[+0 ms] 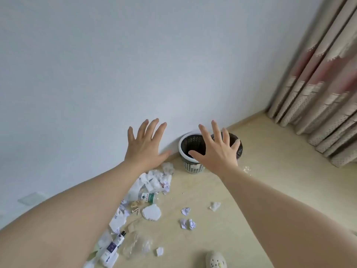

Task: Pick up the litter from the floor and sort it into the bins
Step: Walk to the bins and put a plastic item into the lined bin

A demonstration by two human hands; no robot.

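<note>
Head view looks down at a corner of the room, and everything below is placed against the white-rimmed bin [180, 145] standing by the wall.

Far to the lower left of that bin lie a tube with a black cap [115, 243] and some clear plastic film [139, 245]. Closer to it on the same side is a heap of crumpled paper [154, 180], with a green-labelled bottle [148, 197] and a white foam disc [152, 212] below the heap. The left hand [144, 146] is held up in the air left of the bin, fingers spread wide and holding nothing.

Below the bin, well apart from it, are several small paper balls [187, 223] and a tissue scrap [215, 206]. The right hand [216, 151] is raised in front of the bin's mouth, likewise splayed and empty. Just beside the bin on its right stands a dark bin [240, 151], partly hidden by that hand, and a clear scrap [247, 169] lies below it. A curtain [318, 84] hangs far to the right.

Something pale shows through the mesh low in the white-rimmed bin, so a little may already be in. By my reading the job has barely begun: nearly all the litter is on the floor, unsorted.
</note>
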